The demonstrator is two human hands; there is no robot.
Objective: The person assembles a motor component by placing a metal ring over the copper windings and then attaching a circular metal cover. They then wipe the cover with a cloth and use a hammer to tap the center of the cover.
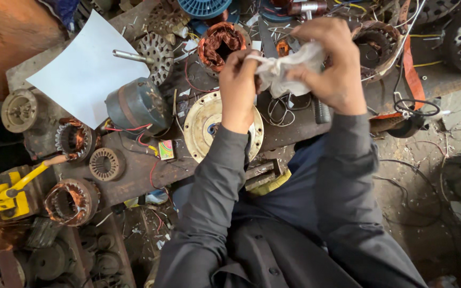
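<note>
white cloth (284, 69); gripped by left hand (238, 88) and right hand (332, 64); above workbench (134, 170)

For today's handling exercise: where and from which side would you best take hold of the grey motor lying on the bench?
Probably the grey motor by its round body, from above, fingers spanning the drum's sides. It lies on its side, the thin shaft pointing away, and wires crowd its near end.

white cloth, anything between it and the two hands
Nothing visible. Both hands already pinch the crumpled white cloth directly: the left hand at its left end, the right hand over its right side, above the cluttered bench.
</note>
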